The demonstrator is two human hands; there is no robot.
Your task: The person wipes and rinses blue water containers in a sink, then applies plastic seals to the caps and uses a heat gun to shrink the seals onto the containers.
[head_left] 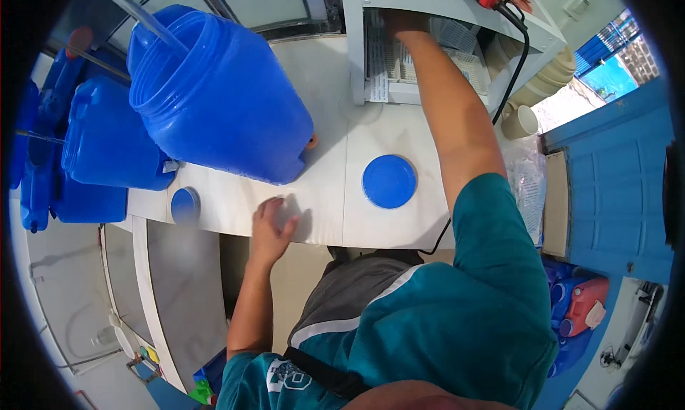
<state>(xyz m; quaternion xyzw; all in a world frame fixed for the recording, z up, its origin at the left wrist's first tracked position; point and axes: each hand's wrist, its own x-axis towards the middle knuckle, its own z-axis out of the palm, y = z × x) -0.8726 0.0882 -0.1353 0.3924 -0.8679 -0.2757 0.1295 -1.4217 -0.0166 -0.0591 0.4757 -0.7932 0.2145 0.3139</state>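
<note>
My left hand (272, 229) is held over the front edge of the white tiled counter (326, 196), its fingers apart and nothing in it. Beyond it stands a big blue plastic jug (230, 105), uncapped, with a clear tube running into its mouth. A blue round lid (389, 181) lies flat on the counter between my arms. My right arm reaches into a white shelf unit (357, 62) that holds white plastic baskets (465, 68). The right hand (404, 22) is mostly in shadow under the unit's top, so its fingers and anything in them are hidden.
Blue jugs (115, 137) crowd the left, one with a tube in it, near a blue cap (185, 205). A heat tool with a red collar (488, 1) lies on the unit, its black cord hanging down. A cream cup (520, 122) and clear plastic bags (524, 191) are at right.
</note>
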